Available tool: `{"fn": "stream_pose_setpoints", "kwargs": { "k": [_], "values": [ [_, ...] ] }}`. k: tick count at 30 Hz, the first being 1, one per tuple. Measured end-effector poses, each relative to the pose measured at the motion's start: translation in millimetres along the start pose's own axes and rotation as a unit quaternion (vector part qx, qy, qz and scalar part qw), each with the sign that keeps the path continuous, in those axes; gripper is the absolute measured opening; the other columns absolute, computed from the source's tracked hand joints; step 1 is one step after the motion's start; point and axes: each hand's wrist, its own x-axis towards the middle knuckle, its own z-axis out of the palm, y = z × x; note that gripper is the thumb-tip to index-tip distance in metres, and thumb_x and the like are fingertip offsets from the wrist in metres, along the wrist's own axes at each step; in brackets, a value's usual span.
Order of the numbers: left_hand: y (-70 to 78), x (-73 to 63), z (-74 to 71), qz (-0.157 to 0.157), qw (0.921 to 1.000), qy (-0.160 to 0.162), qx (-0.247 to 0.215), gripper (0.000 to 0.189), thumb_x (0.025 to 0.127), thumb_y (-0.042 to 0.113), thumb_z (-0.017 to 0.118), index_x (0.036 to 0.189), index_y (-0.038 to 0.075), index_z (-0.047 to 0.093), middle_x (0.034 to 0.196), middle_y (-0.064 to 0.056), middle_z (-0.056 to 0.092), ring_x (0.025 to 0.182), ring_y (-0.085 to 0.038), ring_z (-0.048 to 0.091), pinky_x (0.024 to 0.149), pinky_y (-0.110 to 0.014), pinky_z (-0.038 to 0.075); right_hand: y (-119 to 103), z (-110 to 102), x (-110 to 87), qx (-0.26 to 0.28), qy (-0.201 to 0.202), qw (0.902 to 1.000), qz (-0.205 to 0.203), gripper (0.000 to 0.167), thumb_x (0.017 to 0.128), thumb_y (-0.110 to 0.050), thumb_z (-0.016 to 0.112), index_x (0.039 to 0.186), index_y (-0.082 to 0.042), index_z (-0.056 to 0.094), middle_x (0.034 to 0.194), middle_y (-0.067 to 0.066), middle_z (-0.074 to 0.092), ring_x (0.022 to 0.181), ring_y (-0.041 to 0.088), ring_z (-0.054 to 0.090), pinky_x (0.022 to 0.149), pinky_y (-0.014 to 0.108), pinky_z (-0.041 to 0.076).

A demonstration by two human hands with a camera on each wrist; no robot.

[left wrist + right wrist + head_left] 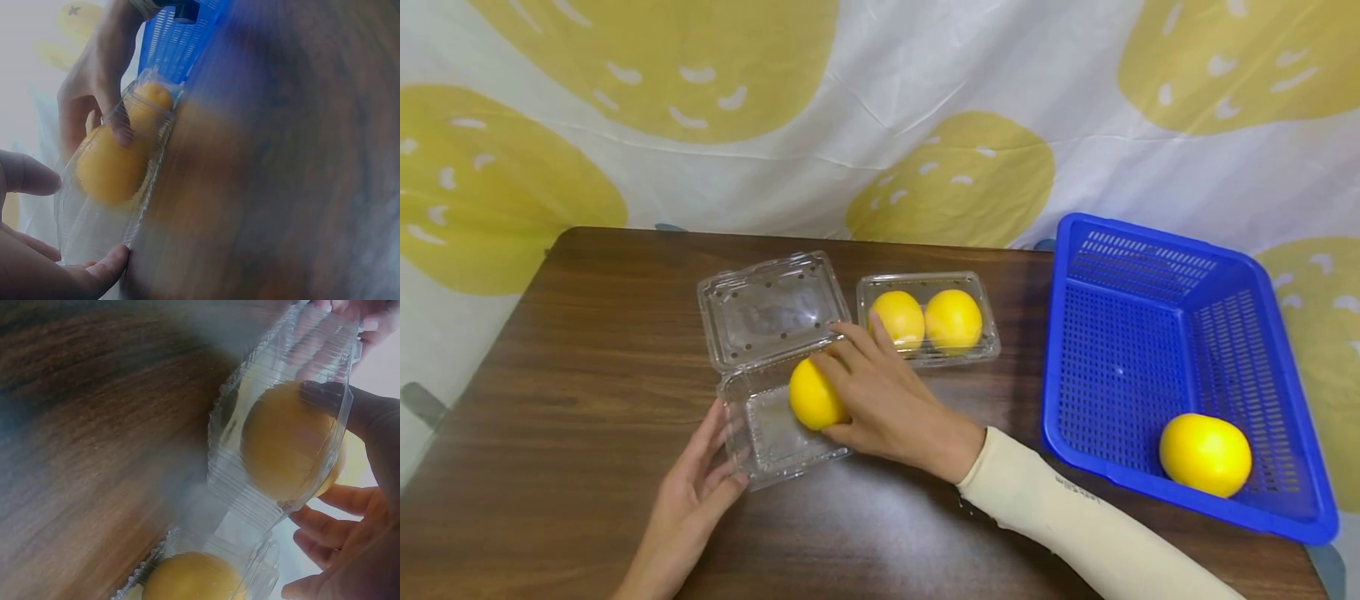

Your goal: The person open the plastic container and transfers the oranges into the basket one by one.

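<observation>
My right hand [887, 396], its arm in a cream sleeve, grips a round yellow fruit [814, 396] inside the base of an open clear plastic clamshell box [760, 450]. Thumb and fingers sit on opposite sides of the fruit, as the right wrist view shows. The box's lid [767, 312] lies folded back, away from me. At the base's left end, my left hand [692, 492] holds the wall between thumb and fingers; some fingers show through the plastic. Just behind my right hand stands a second clear box [992, 337] with two yellow fruits [953, 321] in it, partly covered by the fingers.
To the right, a blue plastic basket [1116, 367] with slotted walls holds one yellow fruit [1206, 456] in its near right corner. Everything stands on a dark wooden table [587, 358]. Behind it hangs a white cloth [917, 50] printed with large yellow fruit shapes.
</observation>
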Motion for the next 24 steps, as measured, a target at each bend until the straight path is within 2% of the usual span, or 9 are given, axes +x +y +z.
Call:
{"fn": "stream_pose_setpoints", "kwargs": {
  "k": [12,19,24],
  "values": [
    [0.9,0.4,0.8,-0.012,0.9999,-0.003,0.0,0.091,0.094,-0.02,0.06,0.174,0.002,0.021,0.172,-0.035,0.03,0.135,0.002,0.06,0.108,-0.019,0.053,-5,-9,-1.0,0.011,0.037,0.9992,-0.01,0.086,0.079,-0.05,0.096,0.145,-0.006,0.064,0.135,0.01,0.069,0.151,0.035,0.044,0.133,0.072,0.02],
    [-1.8,1.2,0.6,-0.009,0.9999,-0.004,-0.004,0.091,0.094,-0.02,0.06,0.174,0.001,0.021,0.172,-0.036,0.029,0.134,0.002,0.06,0.108,-0.018,0.054,-6,-21,-6.1,0.013,0.042,0.999,-0.006,0.087,0.078,-0.051,0.096,0.145,-0.004,0.065,0.138,0.011,0.069,0.152,0.035,0.044,0.135,0.069,0.012],
    [-2.6,1.3,0.4,-0.002,1.0,-0.005,-0.008,0.091,0.094,-0.021,0.059,0.174,0.001,0.021,0.171,-0.037,0.029,0.133,0.001,0.061,0.107,-0.018,0.054,-4,-29,-10.6,0.009,0.05,0.9987,-0.007,0.087,0.077,-0.05,0.096,0.144,-0.005,0.065,0.137,0.013,0.07,0.152,0.036,0.045,0.134,0.07,0.012]
  ]
}}
